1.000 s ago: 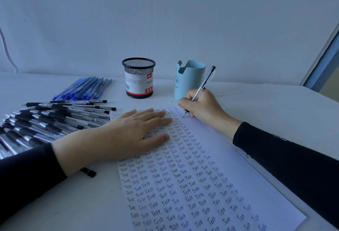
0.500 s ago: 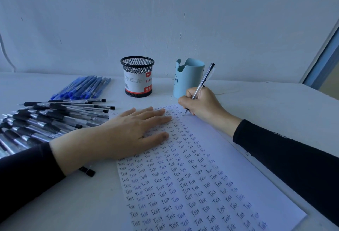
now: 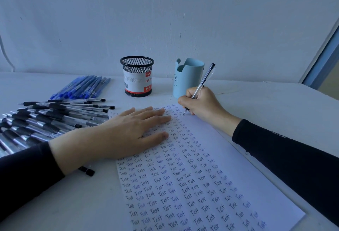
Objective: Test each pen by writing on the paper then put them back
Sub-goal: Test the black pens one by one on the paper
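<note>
Pen (image 3: 203, 81) nearer far edge of paper (image 3: 225, 157)

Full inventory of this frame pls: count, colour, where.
paper: one, white, rows of "Test", table centre
pen in use: one, clear, black-ended, tip at paper's far end
black pens: many, count unclear, heaped left of paper
blue pens: bunch, count unclear, behind black pens
mesh holder: one, black, labelled, far centre
cup: one, light blue, right of mesh holder
table: one, white, under all
left hand: one, flat on paper
right hand: one, grips pen in use
</note>
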Demonstrator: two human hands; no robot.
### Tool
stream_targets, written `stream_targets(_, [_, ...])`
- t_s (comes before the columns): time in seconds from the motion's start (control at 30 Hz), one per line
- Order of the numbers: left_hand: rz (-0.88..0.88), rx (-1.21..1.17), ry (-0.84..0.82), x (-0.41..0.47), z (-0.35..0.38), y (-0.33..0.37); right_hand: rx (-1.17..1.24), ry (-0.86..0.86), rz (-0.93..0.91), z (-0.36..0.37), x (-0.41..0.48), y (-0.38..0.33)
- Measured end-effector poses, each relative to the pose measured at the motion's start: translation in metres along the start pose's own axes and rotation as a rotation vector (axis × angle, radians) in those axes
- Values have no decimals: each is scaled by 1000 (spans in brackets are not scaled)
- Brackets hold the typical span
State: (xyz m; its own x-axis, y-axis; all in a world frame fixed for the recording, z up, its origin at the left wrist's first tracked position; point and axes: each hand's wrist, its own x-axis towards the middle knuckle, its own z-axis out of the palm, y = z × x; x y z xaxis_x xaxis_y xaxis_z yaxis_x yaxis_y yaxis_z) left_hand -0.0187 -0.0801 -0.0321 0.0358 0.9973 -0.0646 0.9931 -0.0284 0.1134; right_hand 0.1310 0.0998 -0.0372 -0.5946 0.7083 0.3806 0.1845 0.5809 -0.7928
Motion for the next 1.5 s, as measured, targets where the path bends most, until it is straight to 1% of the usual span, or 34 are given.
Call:
stream_targets(0.07, [2, 6, 2, 0, 1, 0, -12, -1, 1, 0, 0, -1])
stream_targets(0.13, [3, 8, 5, 0, 1, 0, 33, 1, 32, 0, 0, -1])
stream_targets(0.23, [2, 4, -1, 0, 0, 0, 85, 57, 77, -2, -1, -5])
stream_targets(0.37, [5, 1, -4, -1, -1, 2, 99, 173, -11, -15, -4, -11])
stream_targets(0.43, [-2, -1, -11, -2, -2, 2, 150, 173, -23, -23, -4, -19])
stream_targets(0.5, [1, -1, -3, -2, -2, 3, 226, 163, 35, -31, -3, -25])
stream_targets(0.6, [1, 2, -6, -1, -2, 2, 392, 209, 119, -42, 1, -31])
stream_targets(0.67, [-2, 0, -13, -1, -2, 2, 583, 182, 137, -50, 4, -37])
stream_targets(0.73, [0, 2, -14, -2, -3, 3, 799, 112, 186, -59, 8, -41])
stream_targets(0.77, [-2, 2, -16, -2, -3, 3, 858, 83, 220, -63, 9, -42])
stream_targets(0.87, [-6, -1, -18, -3, -4, 4, 946, 11, 299, -69, 11, -39])
stream_targets(0.97, [0, 2, -16, -3, -4, 4, 1023, -60, 340, -71, 13, -34])
stream_targets(1.1, [10, 4, -3, -3, -3, 3, 1038, -103, 329, -72, 13, -31])
stream_targets(1.2, [1, 6, -12, -4, -5, 6, 1022, -55, 326, -76, 13, -31])
stream_targets(1.3, [0, 6, -14, -4, -7, 7, 825, 96, 300, -85, 17, -26])
stream_targets(1.4, [4, 4, -10, -5, -7, 7, 675, 349, 319, -98, 24, -12])
stream_targets(1.43, [5, 7, -9, -5, -7, 8, 598, 407, 315, -102, 24, -4])
stream_targets(1.47, [3, 9, -10, -5, -7, 8, 474, 433, 294, -105, 23, 4])
stream_targets(1.5, [1, 7, -9, -5, -7, 8, 318, 424, 276, -107, 20, 11])
